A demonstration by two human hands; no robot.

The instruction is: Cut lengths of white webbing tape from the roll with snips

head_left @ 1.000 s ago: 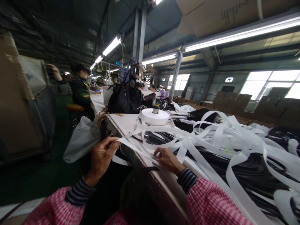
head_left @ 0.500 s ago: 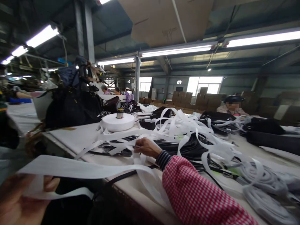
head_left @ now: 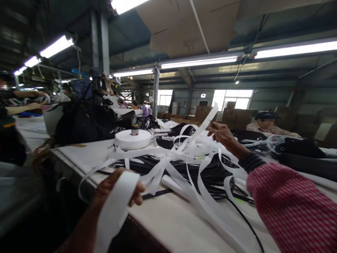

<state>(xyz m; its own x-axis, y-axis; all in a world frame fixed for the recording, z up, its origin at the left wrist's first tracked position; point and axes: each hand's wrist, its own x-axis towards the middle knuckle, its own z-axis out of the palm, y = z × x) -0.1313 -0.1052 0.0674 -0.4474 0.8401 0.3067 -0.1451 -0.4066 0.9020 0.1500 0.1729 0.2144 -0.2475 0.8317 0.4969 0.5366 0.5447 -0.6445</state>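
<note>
My left hand [head_left: 116,189] is closed around a wide white tape [head_left: 118,207] that drapes over my wrist near the table's front edge. My right hand [head_left: 219,133] is raised above the table, pinching another stretch of the white tape [head_left: 207,121] and lifting it out of the tangle. Loose loops of white tape [head_left: 184,158] lie over a heap of black straps [head_left: 210,172] in the middle of the white table [head_left: 168,221]. A flat white tape roll [head_left: 133,138] with a small bottle on top sits behind the tangle.
A large black bag [head_left: 84,121] stands at the back left of the table. More black bags [head_left: 302,151] lie at the right. One person [head_left: 264,124] sits across the table; another person's arms [head_left: 23,100] show far left. Cardboard boxes [head_left: 234,114] are stacked in the background.
My right hand rose from the tangle and lifted a strand of tape up and to the right. My left hand moved right toward the table's edge, still gripping the tape.
</note>
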